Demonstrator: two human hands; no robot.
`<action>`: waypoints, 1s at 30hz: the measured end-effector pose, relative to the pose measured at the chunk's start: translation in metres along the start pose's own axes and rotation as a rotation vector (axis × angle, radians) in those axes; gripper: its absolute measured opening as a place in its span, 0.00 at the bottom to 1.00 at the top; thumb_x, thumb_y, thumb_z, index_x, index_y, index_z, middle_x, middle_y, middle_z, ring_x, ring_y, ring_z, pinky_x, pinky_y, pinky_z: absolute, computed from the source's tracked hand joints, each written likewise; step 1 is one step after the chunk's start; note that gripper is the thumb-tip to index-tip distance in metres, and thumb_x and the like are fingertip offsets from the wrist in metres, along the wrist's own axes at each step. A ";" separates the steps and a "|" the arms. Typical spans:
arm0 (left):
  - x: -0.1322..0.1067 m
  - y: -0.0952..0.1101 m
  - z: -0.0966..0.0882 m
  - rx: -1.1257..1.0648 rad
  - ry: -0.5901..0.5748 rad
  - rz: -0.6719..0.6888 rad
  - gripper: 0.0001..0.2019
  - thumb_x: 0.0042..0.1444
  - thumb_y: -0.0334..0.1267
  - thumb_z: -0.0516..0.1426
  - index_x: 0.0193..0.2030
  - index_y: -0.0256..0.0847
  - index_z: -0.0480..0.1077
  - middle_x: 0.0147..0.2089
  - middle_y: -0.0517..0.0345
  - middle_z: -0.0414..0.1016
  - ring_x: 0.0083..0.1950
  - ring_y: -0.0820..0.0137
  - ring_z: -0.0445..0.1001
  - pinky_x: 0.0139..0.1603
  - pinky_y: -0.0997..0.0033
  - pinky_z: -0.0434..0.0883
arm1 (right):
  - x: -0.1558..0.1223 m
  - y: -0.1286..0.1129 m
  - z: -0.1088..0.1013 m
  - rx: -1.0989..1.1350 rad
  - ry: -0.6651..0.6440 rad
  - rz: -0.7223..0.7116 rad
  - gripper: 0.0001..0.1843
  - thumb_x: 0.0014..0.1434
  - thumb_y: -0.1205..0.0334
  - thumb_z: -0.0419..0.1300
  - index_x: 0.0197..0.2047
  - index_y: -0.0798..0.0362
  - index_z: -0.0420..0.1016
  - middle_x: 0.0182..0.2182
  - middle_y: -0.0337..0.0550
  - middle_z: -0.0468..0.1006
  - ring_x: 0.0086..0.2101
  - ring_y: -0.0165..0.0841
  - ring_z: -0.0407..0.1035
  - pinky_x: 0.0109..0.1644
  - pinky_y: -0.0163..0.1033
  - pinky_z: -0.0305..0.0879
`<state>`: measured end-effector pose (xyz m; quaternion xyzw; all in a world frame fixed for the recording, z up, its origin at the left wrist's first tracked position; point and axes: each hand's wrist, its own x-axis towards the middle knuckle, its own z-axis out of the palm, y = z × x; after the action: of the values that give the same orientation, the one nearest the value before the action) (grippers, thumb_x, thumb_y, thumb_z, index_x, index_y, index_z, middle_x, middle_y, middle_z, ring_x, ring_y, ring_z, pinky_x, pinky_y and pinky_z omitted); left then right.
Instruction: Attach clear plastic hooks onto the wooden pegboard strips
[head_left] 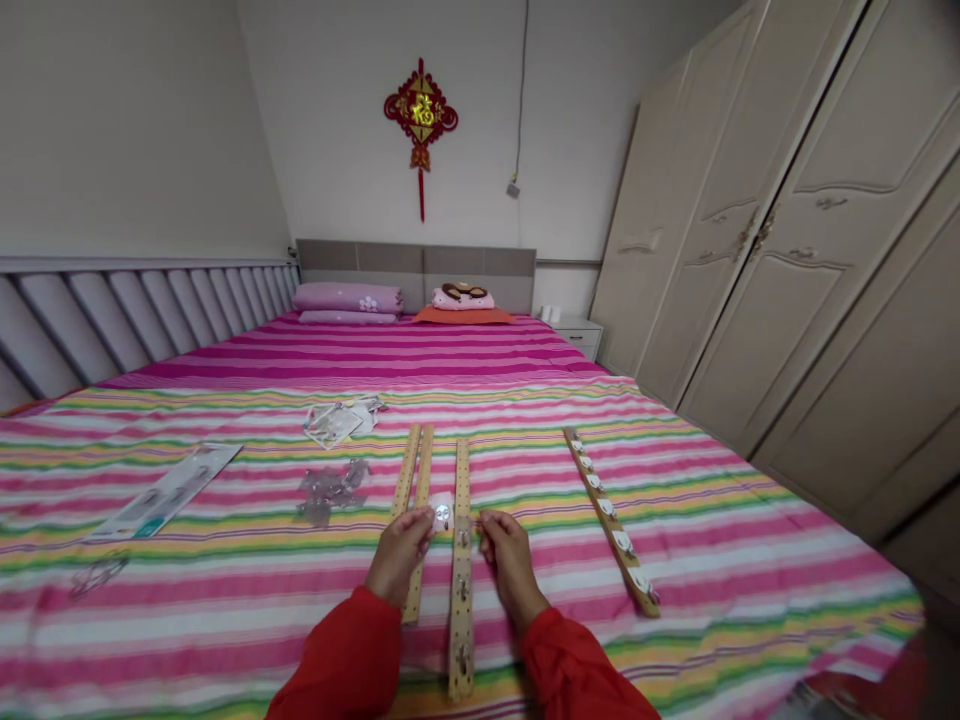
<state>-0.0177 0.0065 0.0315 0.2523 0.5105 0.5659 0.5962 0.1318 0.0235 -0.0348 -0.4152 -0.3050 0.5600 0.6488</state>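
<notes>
My left hand point(400, 555) is closed in a pinch on a small clear adhesive hook point(443, 514) with a metal centre, held just left of a long perforated wooden strip point(461, 560) lying on the striped bedspread. My right hand point(508, 556) is closed at the strip's right edge, fingertips pinched on something I cannot make out. A few hooks sit on the near part of this strip. Two more bare wooden strips point(415, 482) lie side by side under my left hand. Both my sleeves are red.
Another wooden strip point(611, 518) with several white hooks lies to the right. Loose clear hooks point(330, 489), opened packaging point(341, 420) and a long card pack point(166, 490) lie to the left. Pillows point(349, 298) sit at the headboard; a wardrobe point(795, 250) stands on the right.
</notes>
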 end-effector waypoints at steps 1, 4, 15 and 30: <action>0.003 -0.001 0.002 0.042 -0.010 0.025 0.18 0.33 0.39 0.70 0.31 0.33 0.74 0.20 0.65 0.69 0.21 0.83 0.65 0.21 0.85 0.61 | 0.000 -0.003 0.001 -0.006 -0.013 0.003 0.14 0.44 0.53 0.67 0.26 0.55 0.73 0.15 0.33 0.69 0.13 0.21 0.52 0.17 0.30 0.43; 0.015 -0.004 0.012 0.147 -0.054 0.093 0.20 0.30 0.44 0.69 0.30 0.34 0.74 0.18 0.66 0.68 0.20 0.81 0.64 0.22 0.82 0.59 | 0.004 -0.012 0.006 -0.018 -0.061 0.013 0.14 0.44 0.53 0.68 0.25 0.55 0.73 0.15 0.33 0.69 0.14 0.22 0.54 0.17 0.30 0.45; 0.063 -0.017 0.032 0.310 -0.132 0.154 0.12 0.32 0.40 0.65 0.24 0.35 0.71 0.20 0.62 0.71 0.22 0.76 0.67 0.26 0.76 0.64 | 0.033 -0.018 0.016 -0.100 -0.112 0.046 0.12 0.38 0.57 0.69 0.23 0.56 0.74 0.13 0.36 0.71 0.15 0.24 0.61 0.19 0.30 0.54; 0.081 -0.022 0.031 0.445 -0.115 0.155 0.06 0.37 0.36 0.61 0.20 0.38 0.68 0.15 0.66 0.65 0.19 0.76 0.64 0.23 0.76 0.61 | 0.050 -0.006 0.015 -0.129 -0.006 0.046 0.10 0.35 0.60 0.67 0.22 0.54 0.73 0.13 0.34 0.70 0.14 0.25 0.58 0.16 0.30 0.49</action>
<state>0.0063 0.0855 -0.0031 0.4477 0.5668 0.4683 0.5089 0.1307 0.0757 -0.0263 -0.4616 -0.3326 0.5551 0.6067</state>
